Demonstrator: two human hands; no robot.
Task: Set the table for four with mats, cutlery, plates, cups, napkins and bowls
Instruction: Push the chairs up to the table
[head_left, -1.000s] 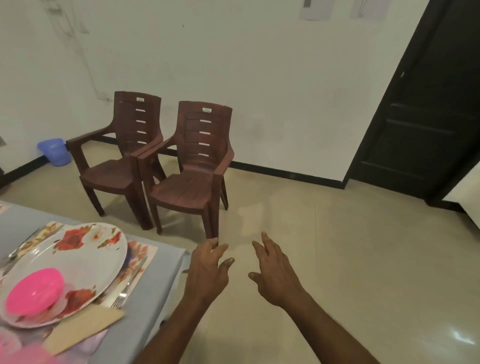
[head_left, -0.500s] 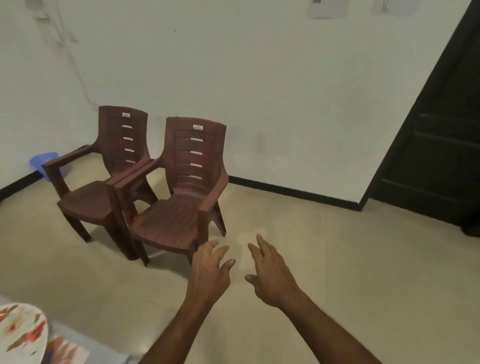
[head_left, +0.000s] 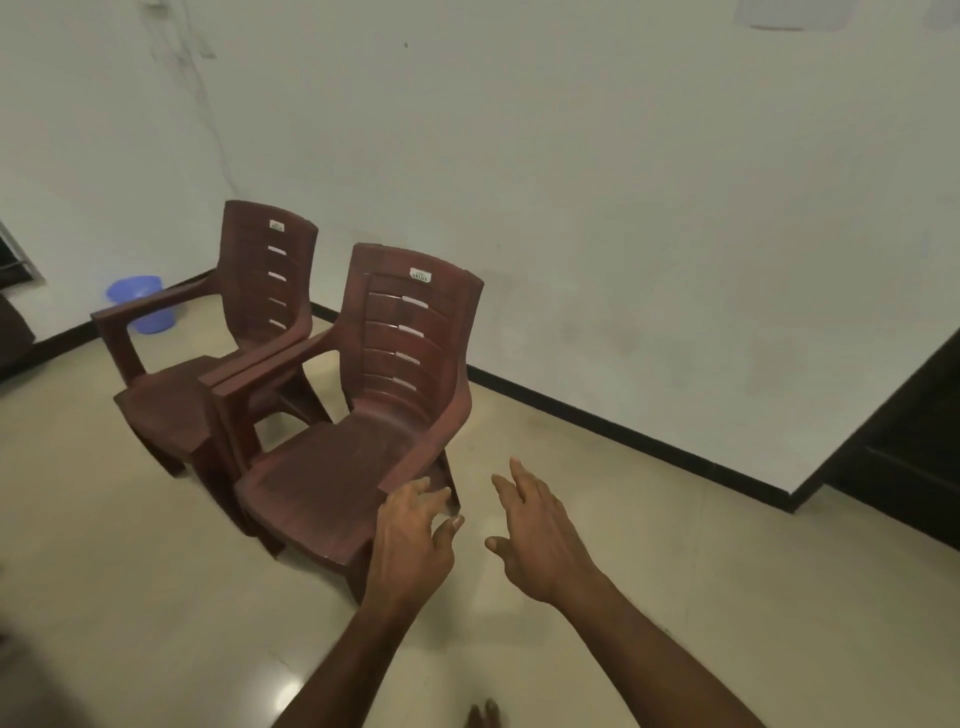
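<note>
No table, mat, plate or cutlery is in view. My left hand is stretched forward with relaxed, spread fingers and holds nothing; it hovers by the right armrest of the nearer brown plastic chair. Whether it touches the armrest I cannot tell. My right hand is held out beside it over the floor, fingers spread, holding nothing.
A second brown plastic chair stands pressed against the nearer one on its left. A blue bucket sits by the wall behind them. A dark door is at the right. Tiled floor lies in front and to the right.
The view has turned away from the set table, which has left the frame. The chairs are now much closer, and both hands have come up to the nearer chair.
</note>
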